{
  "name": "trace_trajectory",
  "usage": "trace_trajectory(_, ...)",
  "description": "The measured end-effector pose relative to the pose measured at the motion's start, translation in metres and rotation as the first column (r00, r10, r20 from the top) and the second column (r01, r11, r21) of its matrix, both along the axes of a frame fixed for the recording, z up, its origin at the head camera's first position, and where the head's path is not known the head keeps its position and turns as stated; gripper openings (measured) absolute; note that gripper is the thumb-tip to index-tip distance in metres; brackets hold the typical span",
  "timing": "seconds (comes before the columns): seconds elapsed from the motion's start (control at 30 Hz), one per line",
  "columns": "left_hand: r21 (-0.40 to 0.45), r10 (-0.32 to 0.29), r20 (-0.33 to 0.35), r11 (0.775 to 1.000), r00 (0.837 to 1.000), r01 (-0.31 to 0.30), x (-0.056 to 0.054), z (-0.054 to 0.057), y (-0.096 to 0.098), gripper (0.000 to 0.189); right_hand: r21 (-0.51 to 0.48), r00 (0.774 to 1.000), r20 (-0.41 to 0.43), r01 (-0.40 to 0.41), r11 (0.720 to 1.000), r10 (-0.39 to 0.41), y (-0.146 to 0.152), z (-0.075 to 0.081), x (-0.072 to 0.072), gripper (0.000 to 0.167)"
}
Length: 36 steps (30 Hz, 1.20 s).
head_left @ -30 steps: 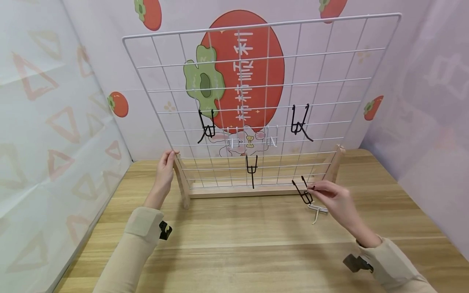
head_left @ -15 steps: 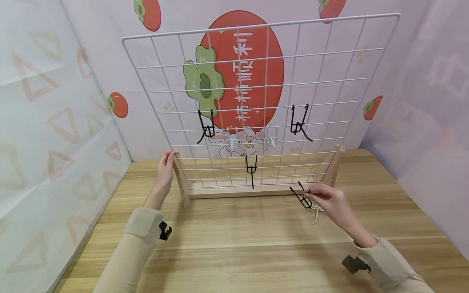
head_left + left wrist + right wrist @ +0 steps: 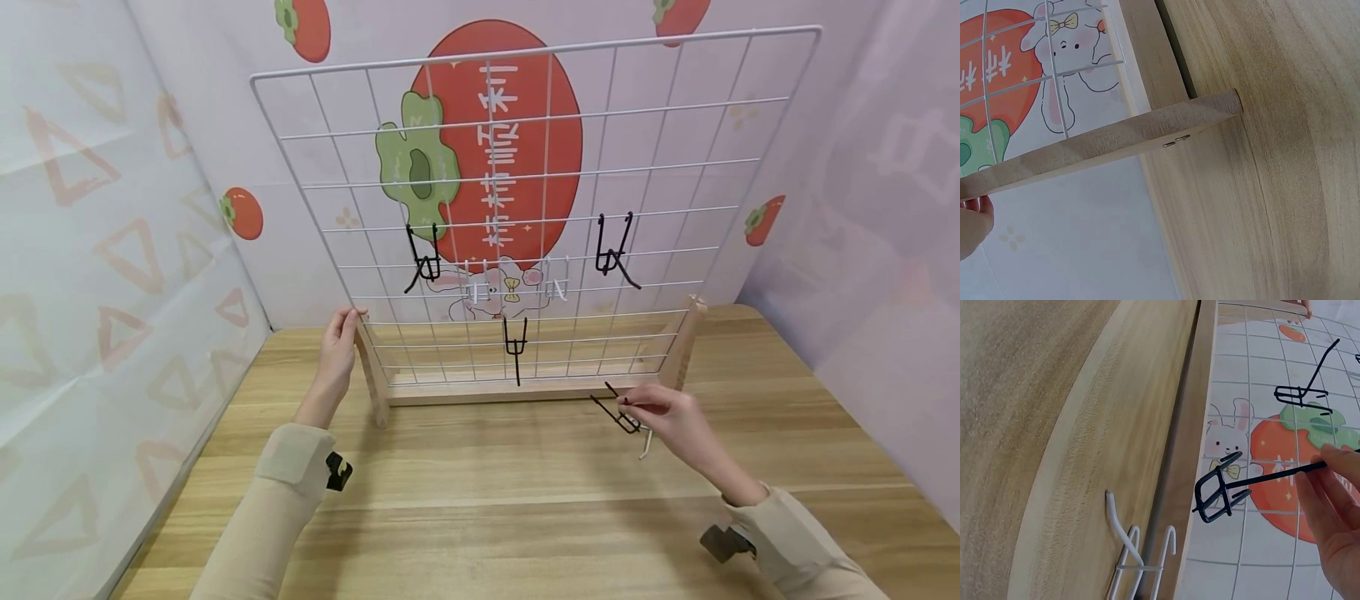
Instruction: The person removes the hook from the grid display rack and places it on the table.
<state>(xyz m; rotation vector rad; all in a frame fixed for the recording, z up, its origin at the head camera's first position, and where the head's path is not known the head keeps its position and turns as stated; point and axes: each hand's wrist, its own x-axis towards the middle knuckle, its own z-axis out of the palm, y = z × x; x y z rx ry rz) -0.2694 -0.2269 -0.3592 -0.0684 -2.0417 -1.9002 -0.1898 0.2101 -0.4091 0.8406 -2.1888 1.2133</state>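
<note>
A white wire grid panel [image 3: 517,177] stands in a wooden stand [image 3: 465,393]. My left hand [image 3: 339,350] grips the top of the stand's left leg [image 3: 1116,132], its fingers partly hidden behind the wood. Between thumb and fingertips, my right hand [image 3: 667,417] pinches the prong of a black wire hook [image 3: 1222,490], held tilted in front of the stand's lower right. On the table below it lies a white wire hook [image 3: 1138,569], mostly covered by the right hand in the head view.
Black hooks hang on the grid at left [image 3: 426,265], right [image 3: 611,258] and lower middle [image 3: 515,343]. Two white hooks, one left [image 3: 476,292] and one right [image 3: 557,288], hang between them. Patterned cloth walls [image 3: 97,250] enclose the wooden table [image 3: 480,517].
My right hand has moved slightly down and left with the black hook, whose upper ends have dropped as it tilts flatter. The left hand and grid have stayed in place.
</note>
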Motion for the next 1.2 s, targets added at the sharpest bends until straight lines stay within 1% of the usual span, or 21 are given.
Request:
trace_trajectory(0.1,-0.001,-0.002,0.006,1.0,1.0,0.002,0.0,0.001,0.0,0.02,0.021,1.0,0.015,0.01,1.0,-0.01,0.0,-0.002,0.0,0.026)
trace_trajectory(0.2,-0.001,-0.003,0.004,1.0,1.0,0.003,0.0,0.001,0.0,0.021,0.049,1.0,0.0,0.021,0.999,-0.021,-0.001,-0.004,-0.001,0.025)
trace_trajectory(0.4,-0.012,-0.004,0.013,1.0,1.0,0.004,0.0,0.002,0.001,0.025,0.076,0.999,-0.048,0.002,0.997,0.002,-0.001,-0.009,-0.003,0.029)
trace_trajectory(0.53,-0.015,-0.004,0.019,1.0,1.0,0.004,0.0,0.002,0.001,0.027,0.086,0.998,-0.059,-0.01,0.996,0.015,-0.001,-0.011,-0.004,0.032)
trace_trajectory(0.67,-0.015,-0.003,0.018,1.0,1.0,0.003,0.0,0.002,0.001,0.026,0.107,0.999,-0.043,-0.009,0.994,0.014,-0.002,-0.01,-0.002,0.028)
trace_trajectory(0.87,-0.013,-0.002,0.019,1.0,1.0,0.002,0.0,0.002,0.0,0.025,0.118,1.0,-0.018,-0.014,0.993,0.016,-0.002,-0.014,-0.001,0.026)
trace_trajectory(0.97,-0.014,0.0,0.019,1.0,1.0,0.0,0.0,0.002,0.001,0.025,0.119,1.0,-0.012,-0.024,0.993,0.026,-0.007,-0.006,0.005,0.027)
trace_trajectory(1.03,-0.008,0.002,0.023,1.0,1.0,-0.001,0.001,0.003,0.001,0.024,0.126,1.0,-0.003,-0.03,0.992,0.031,-0.007,-0.006,0.006,0.027)
trace_trajectory(1.1,-0.003,0.001,0.027,1.0,1.0,-0.001,0.001,0.003,0.001,0.024,0.138,0.999,0.004,-0.034,0.99,0.033,-0.006,-0.008,0.006,0.026)
trace_trajectory(1.2,-0.001,0.004,0.028,1.0,1.0,-0.004,0.0,0.002,0.001,0.023,0.156,1.0,0.013,-0.029,0.987,0.027,0.001,-0.021,-0.001,0.026)
